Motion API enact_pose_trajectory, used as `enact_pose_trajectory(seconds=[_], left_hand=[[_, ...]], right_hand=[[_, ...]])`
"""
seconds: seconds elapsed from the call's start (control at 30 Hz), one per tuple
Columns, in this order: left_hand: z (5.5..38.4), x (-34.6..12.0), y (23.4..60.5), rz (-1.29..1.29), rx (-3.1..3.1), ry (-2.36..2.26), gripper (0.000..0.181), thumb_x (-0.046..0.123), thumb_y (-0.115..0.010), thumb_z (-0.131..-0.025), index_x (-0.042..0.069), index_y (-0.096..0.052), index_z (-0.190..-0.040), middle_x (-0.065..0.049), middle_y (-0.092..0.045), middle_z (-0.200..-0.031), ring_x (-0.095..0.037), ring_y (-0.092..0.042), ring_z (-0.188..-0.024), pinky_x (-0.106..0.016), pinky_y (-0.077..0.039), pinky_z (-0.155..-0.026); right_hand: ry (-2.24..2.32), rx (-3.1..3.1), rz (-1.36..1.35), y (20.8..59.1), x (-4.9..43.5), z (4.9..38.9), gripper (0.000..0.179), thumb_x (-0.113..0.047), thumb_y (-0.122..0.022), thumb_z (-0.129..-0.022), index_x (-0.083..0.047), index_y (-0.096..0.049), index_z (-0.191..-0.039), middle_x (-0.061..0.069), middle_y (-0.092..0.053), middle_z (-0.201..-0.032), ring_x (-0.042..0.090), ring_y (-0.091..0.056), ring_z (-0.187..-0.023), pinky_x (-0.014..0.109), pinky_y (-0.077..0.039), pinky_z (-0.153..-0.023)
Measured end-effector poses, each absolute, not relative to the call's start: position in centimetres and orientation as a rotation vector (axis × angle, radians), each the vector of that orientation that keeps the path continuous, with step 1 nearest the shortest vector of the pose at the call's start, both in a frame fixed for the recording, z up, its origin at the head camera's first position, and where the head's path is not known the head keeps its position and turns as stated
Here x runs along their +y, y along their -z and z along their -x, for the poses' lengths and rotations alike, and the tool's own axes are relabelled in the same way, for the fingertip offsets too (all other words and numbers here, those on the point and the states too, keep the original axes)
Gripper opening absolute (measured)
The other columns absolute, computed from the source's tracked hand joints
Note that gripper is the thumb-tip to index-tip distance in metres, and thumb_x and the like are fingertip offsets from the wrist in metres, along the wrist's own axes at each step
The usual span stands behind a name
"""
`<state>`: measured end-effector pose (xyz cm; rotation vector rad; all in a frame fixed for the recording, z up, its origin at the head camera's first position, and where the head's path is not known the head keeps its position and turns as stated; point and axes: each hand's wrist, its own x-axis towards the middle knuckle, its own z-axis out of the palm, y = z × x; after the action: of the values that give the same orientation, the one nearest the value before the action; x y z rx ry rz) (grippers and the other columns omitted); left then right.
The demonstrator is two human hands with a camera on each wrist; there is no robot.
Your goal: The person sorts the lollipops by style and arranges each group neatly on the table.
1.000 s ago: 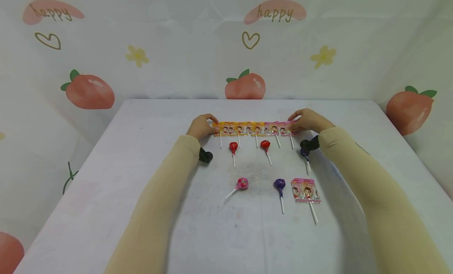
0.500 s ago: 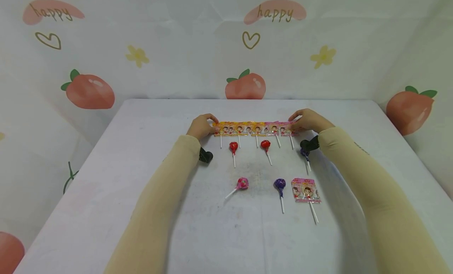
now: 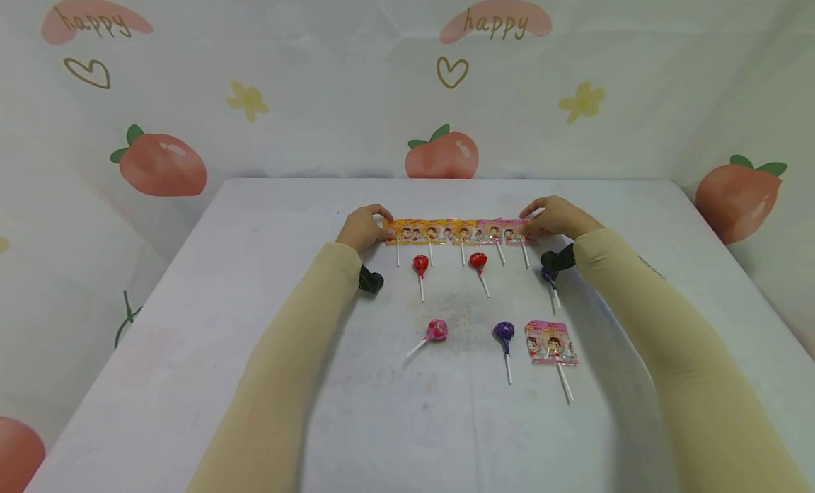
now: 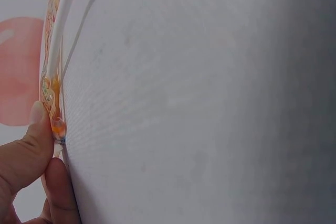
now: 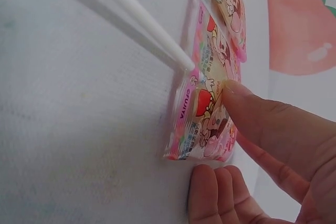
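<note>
Flat wrapped lollipops lie side by side in a row near the far edge of the table, orange wrappers on the left and pink on the right. My left hand (image 3: pixel 363 228) pinches the leftmost orange lollipop (image 3: pixel 405 233) by its outer edge. In the left wrist view its white stick (image 4: pixel 61 24) points away from the thumb. At the other end, my right hand (image 3: pixel 559 218) holds the last pink lollipop (image 5: pixel 210 103) between thumb and index finger, the other fingers resting by the table. A neighbouring pink lollipop (image 5: pixel 231 11) lies beside it. The index finger's tip is hidden behind the wrapper.
Closer in lie two red ball lollipops (image 3: pixel 421 265), a pink ball lollipop (image 3: pixel 436 330), a purple one (image 3: pixel 504 332) and a flat pink-wrapped one (image 3: pixel 550 344). Another purple lollipop (image 3: pixel 550 275) is partly covered by the right wrist camera. A printed backdrop (image 3: pixel 356 111) stands behind the table.
</note>
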<state>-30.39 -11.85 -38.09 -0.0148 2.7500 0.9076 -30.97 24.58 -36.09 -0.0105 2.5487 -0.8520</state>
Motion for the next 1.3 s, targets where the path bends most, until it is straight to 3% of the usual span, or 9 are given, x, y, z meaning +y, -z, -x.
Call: enact_pose_trajectory(seconds=[0.2,0.33,0.47,0.63,0.7,0.9,1.0,1.13,1.3], left_hand=[[30.1,-11.7,37.9,0.017,2.726,-0.912,0.034,0.026,-0.07,-0.09,0.017,-0.061,-0.122,-0.011,-0.046,-0.147,-0.028,-0.038,-0.138,-0.042,-0.029,-0.115],[29.8,-11.6,37.7,0.019,2.736,-0.901,0.033,0.026,-0.07,-0.09,0.017,-0.062,-0.121,-0.012,-0.047,-0.146,-0.029,-0.04,-0.136,-0.042,-0.031,-0.113],[29.6,-11.5,37.7,0.024,2.733,-0.908,0.033,0.025,-0.069,-0.09,0.017,-0.061,-0.121,-0.012,-0.046,-0.146,-0.029,-0.039,-0.137,-0.041,-0.031,-0.114],[30.1,-11.8,38.1,0.005,2.738,-0.907,0.035,0.026,-0.07,-0.09,0.017,-0.061,-0.123,-0.012,-0.045,-0.148,-0.029,-0.036,-0.14,-0.043,-0.028,-0.116],[30.2,-11.8,38.1,-0.006,2.747,-0.899,0.035,0.026,-0.07,-0.09,0.017,-0.062,-0.123,-0.012,-0.045,-0.147,-0.03,-0.035,-0.14,-0.044,-0.027,-0.116],[30.3,-11.9,37.9,-0.028,2.752,-0.899,0.036,0.025,-0.071,-0.089,0.015,-0.062,-0.123,-0.013,-0.047,-0.146,-0.032,-0.035,-0.14,-0.045,-0.027,-0.116],[30.3,-11.9,37.9,-0.026,2.753,-0.898,0.036,0.026,-0.071,-0.089,0.016,-0.062,-0.123,-0.013,-0.047,-0.146,-0.031,-0.036,-0.14,-0.044,-0.028,-0.115],[30.2,-11.9,37.9,-0.027,2.756,-0.898,0.036,0.026,-0.071,-0.089,0.016,-0.062,-0.123,-0.013,-0.046,-0.146,-0.031,-0.036,-0.14,-0.043,-0.028,-0.115],[30.1,-11.9,37.6,-0.036,2.755,-0.898,0.036,0.026,-0.07,-0.09,0.015,-0.061,-0.123,-0.013,-0.046,-0.147,-0.031,-0.035,-0.14,-0.043,-0.027,-0.116]], right_hand=[[0.877,2.53,0.018,36.0,24.7,30.8,0.047,-0.024,-0.067,-0.092,0.001,-0.052,-0.129,0.001,-0.052,-0.081,0.018,-0.046,-0.081,0.032,-0.037,-0.078],[0.875,2.539,0.025,35.8,24.8,30.5,0.049,-0.024,-0.068,-0.092,0.001,-0.052,-0.131,0.007,-0.054,-0.092,0.018,-0.048,-0.083,0.028,-0.041,-0.076],[0.962,2.515,0.057,35.0,25.1,30.0,0.051,-0.021,-0.065,-0.094,0.003,-0.046,-0.135,0.024,-0.053,-0.123,0.026,-0.054,-0.103,0.03,-0.05,-0.09],[1.11,2.466,0.12,33.4,25.5,28.9,0.052,-0.02,-0.059,-0.098,0.004,-0.039,-0.14,0.029,-0.044,-0.139,0.037,-0.051,-0.122,0.045,-0.042,-0.105],[1.138,2.473,0.138,32.6,25.6,28.2,0.054,-0.022,-0.059,-0.097,0.004,-0.039,-0.14,0.028,-0.045,-0.139,0.035,-0.054,-0.12,0.046,-0.041,-0.106],[1.144,2.531,0.197,30.4,25.6,25.7,0.055,-0.03,-0.061,-0.096,-0.004,-0.042,-0.14,0.021,-0.047,-0.14,0.01,-0.061,-0.103,0.045,-0.043,-0.105],[1.148,2.558,0.234,29.6,25.6,24.2,0.053,-0.032,-0.061,-0.096,-0.007,-0.044,-0.139,0.019,-0.047,-0.14,0.009,-0.061,-0.104,0.045,-0.043,-0.104],[1.191,2.6,0.257,29.3,25.7,22.2,0.05,-0.031,-0.061,-0.096,-0.009,-0.046,-0.138,0.015,-0.05,-0.136,0.013,-0.058,-0.11,0.028,-0.047,-0.095],[1.276,2.665,0.261,29.5,25.9,19.6,0.046,-0.028,-0.062,-0.096,-0.009,-0.048,-0.135,0.008,-0.054,-0.13,-0.001,-0.056,-0.104,0.011,-0.045,-0.082]])
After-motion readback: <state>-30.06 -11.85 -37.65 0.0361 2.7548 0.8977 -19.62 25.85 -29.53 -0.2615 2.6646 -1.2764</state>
